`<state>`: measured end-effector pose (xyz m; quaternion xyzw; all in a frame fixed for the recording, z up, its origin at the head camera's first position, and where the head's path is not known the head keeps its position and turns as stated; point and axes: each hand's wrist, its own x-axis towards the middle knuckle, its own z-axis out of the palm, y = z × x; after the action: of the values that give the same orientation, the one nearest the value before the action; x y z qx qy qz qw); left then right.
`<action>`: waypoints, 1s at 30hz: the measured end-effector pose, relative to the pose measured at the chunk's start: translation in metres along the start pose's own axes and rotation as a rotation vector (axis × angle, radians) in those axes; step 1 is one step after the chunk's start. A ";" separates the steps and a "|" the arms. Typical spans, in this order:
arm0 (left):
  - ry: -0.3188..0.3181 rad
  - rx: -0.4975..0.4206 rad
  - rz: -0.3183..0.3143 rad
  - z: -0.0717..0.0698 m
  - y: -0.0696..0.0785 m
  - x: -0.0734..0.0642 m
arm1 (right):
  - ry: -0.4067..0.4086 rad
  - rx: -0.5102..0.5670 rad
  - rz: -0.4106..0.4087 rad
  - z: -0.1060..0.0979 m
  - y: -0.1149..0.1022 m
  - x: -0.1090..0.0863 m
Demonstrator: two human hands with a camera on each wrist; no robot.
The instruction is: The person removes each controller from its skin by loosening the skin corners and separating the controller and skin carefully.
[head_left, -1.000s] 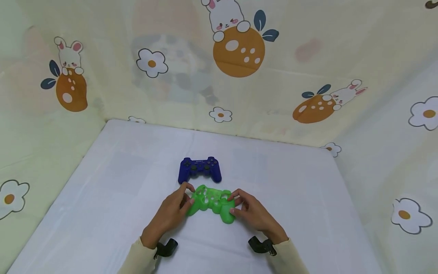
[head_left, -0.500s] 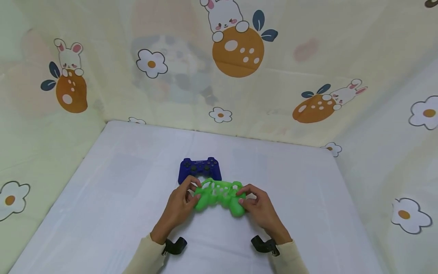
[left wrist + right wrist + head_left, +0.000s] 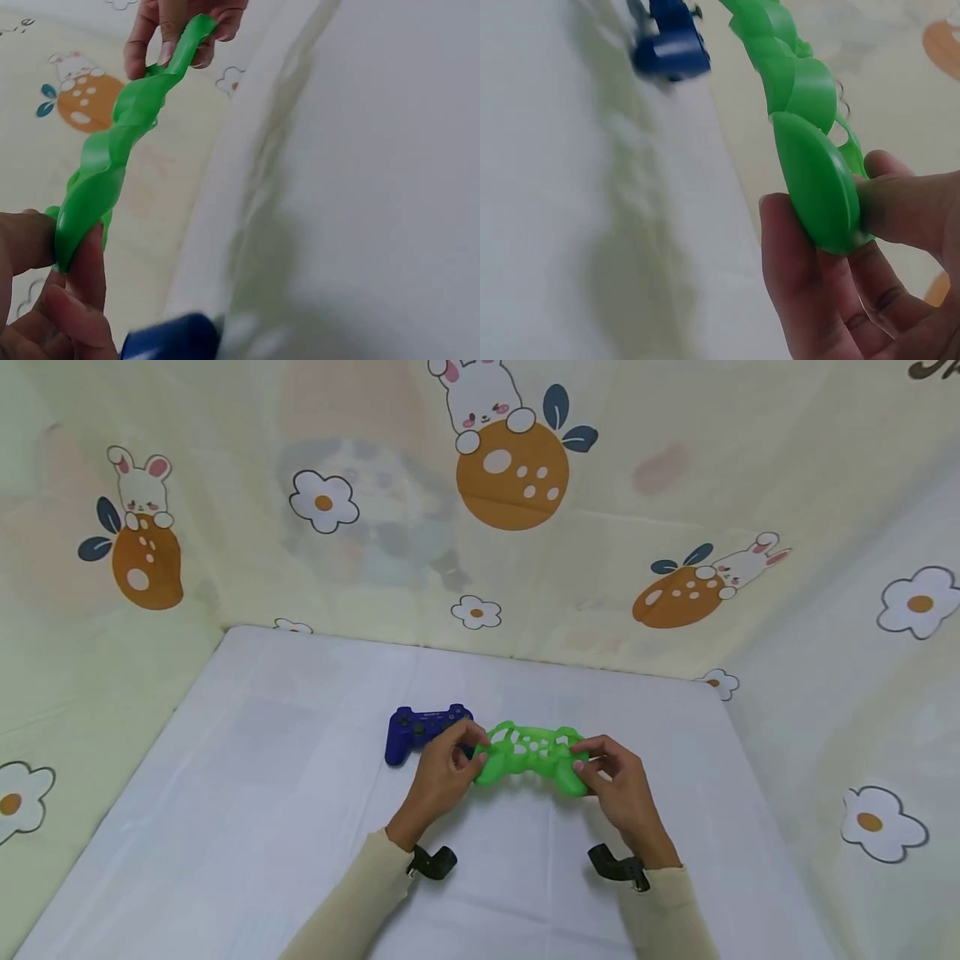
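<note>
Both hands hold a green game controller cover, a thin shell with button cutouts, raised above the white table. My left hand pinches its left grip between thumb and fingers. At the other end my right hand pinches the right grip, thumb on one face and fingers on the other, as the right wrist view shows. Behind the left hand a blue game controller lies on the table, its right part hidden by that hand. The left wrist view shows the green cover edge-on, stretched between the two hands.
A white cloth covers the table. Its far edge meets a cream curtain printed with rabbits and flowers, which also hangs at both sides. Each wrist wears a black camera mount.
Both hands have carried the green cover to the right, farther back and up from the table. It was in front of the blue controller and is now to its right. The blue controller stays put.
</note>
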<state>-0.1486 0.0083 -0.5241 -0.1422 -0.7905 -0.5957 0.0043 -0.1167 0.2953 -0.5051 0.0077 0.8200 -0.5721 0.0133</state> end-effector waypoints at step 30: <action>0.070 0.370 0.086 0.079 -0.019 0.055 | 0.154 -0.380 0.181 -0.032 0.047 0.039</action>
<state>-0.1930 0.0900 -0.5553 -0.1519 -0.8791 -0.4441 0.0832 -0.1549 0.3409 -0.5393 0.1221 0.9077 -0.4015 0.0032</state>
